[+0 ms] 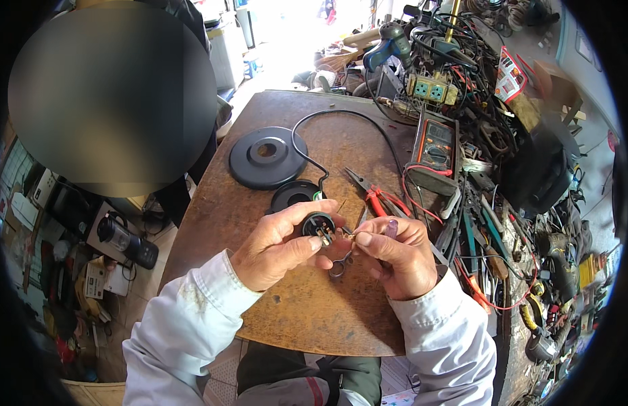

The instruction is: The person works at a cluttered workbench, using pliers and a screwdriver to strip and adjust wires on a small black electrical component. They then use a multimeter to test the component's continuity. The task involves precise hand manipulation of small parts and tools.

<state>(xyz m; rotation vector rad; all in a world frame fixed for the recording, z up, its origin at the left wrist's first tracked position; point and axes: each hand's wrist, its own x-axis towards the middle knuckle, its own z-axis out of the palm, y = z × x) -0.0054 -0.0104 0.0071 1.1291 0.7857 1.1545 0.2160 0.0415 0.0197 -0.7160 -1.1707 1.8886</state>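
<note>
My left hand [277, 243] grips a small round black connector [318, 227] between thumb and fingers, its open face with metal contacts turned to the right. Close beside it, my right hand [395, 254] is closed in a pinch on a tiny brass-coloured piece [348, 235]. A purple handle-like end [392, 229] shows between the right fingers; the rest of it is hidden. Beneath the hands lie scissors [337, 269], partly covered. Just beyond the left hand is a black round base [294, 195], with a black cable [319, 166] running up near it.
A larger black disc-shaped cover [266, 157] lies on the worn wooden table [300, 304]. Red-handled pliers [375, 196] rest beyond my right hand. A multimeter [438, 145] with red leads stands at the right, beside heaped tools and a socket box [430, 89]. Another person stands at the far left.
</note>
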